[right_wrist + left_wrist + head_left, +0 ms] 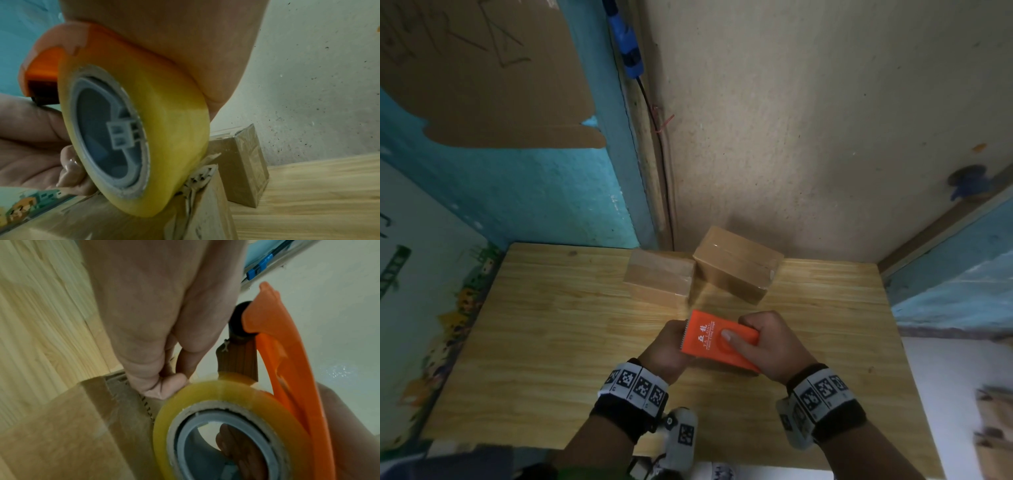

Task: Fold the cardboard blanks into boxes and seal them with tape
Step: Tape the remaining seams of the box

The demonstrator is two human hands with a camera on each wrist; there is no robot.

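Observation:
My right hand grips an orange tape dispenser with the index finger laid across its top. It carries a yellowish roll of clear tape. The dispenser sits on a brown cardboard box at the middle of the table; the head view hides most of that box. My left hand is at the dispenser's serrated end. Its thumb and fingers are curled and seem to pinch the loose tape end against the box top.
Two taped boxes stand at the back of the wooden table, one on the left and a tilted one on the right. Walls close in behind and on the left. Flat cardboard blanks lie off the table's right edge.

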